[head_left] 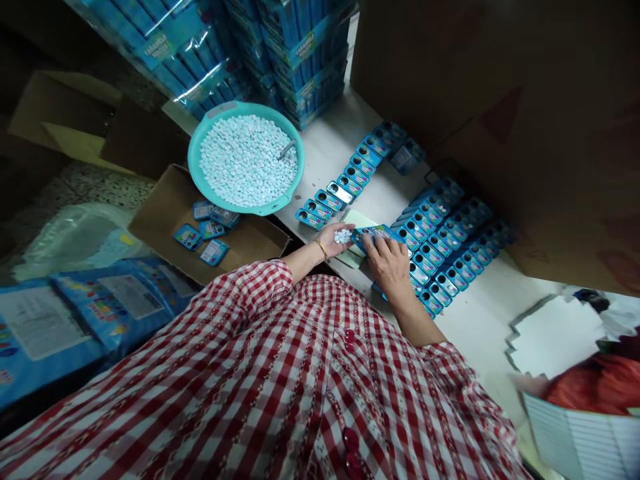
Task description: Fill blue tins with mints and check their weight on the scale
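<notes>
Cups a small heap of pale candies in the left hand, palm up and open (with a gold bracelet at the wrist), above the near edge of the bench. Clasps a blue tin in the right hand, with fingers closed over it, just beside the left palm. Below, at that edge, a pale green pad. Just beyond, packed rows of tins. At the left edge, a turquoise basin full of candies, partly overhanging an open cardboard box.
</notes>
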A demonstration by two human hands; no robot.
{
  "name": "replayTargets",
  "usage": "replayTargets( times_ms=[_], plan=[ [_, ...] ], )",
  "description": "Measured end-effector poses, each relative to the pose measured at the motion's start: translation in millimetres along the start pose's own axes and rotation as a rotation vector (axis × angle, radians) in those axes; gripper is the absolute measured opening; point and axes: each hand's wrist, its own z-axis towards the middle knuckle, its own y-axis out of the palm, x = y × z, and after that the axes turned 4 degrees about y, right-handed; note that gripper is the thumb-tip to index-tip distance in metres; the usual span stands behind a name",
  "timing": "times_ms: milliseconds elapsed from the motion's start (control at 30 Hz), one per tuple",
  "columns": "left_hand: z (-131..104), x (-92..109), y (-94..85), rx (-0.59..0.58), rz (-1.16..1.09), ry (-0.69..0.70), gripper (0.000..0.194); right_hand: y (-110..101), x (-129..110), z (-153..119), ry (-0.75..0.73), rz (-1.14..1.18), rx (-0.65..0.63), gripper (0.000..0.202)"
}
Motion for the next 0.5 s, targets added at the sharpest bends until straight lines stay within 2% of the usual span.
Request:
replayTargets(
  times_ms=[167,300,400,500],
  plan=[
    [3,-2,0.8,0.015,-0.025,0.012,0.023,6,6,-1,0.024,0.029,-0.005,0.045],
    [3,0,0.1,0.012,-0.021,0.019,0.024,15,15,0,0.126,0.168,0.051,0.047],
    [-2,7,-6.2,0.017,-0.018,0.031,0.022,35,24,8,0.249,0.358,0.124,0.042],
    [-14,16,-19.1,0.053,-0.011,0.056,0.025,63,29,22,0.307,0.556,0.134,0.037]
  ],
)
